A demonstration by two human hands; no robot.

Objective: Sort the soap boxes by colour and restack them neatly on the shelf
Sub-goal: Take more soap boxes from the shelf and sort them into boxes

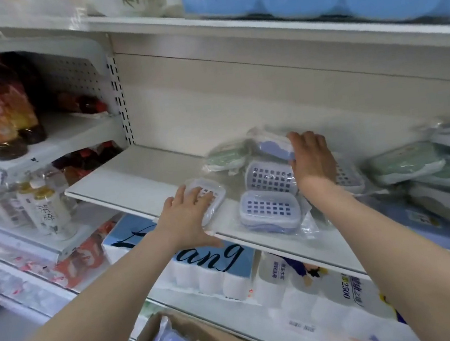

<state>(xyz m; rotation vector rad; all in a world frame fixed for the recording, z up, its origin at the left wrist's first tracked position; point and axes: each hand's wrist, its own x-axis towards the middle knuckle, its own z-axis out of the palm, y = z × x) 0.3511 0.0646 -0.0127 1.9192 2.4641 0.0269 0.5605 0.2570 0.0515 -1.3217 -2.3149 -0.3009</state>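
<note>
While my left grip and right grip are pressing open-fingered on slick-wrapped soap boxes, I am risking sliding the front box off the shelf.

White metal shelf against a plain pale back panel — a slotted upright divides it from a perforated panel. Grey floor lower left — bright, even light.

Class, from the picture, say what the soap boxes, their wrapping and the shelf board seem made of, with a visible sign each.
Soap boxes: likely moulded plastic, matt, with a punched grid. Wrapping: thin clear film, glossy, crinkled. Shelf board: probably painted metal, smooth white, thin edge.
</note>
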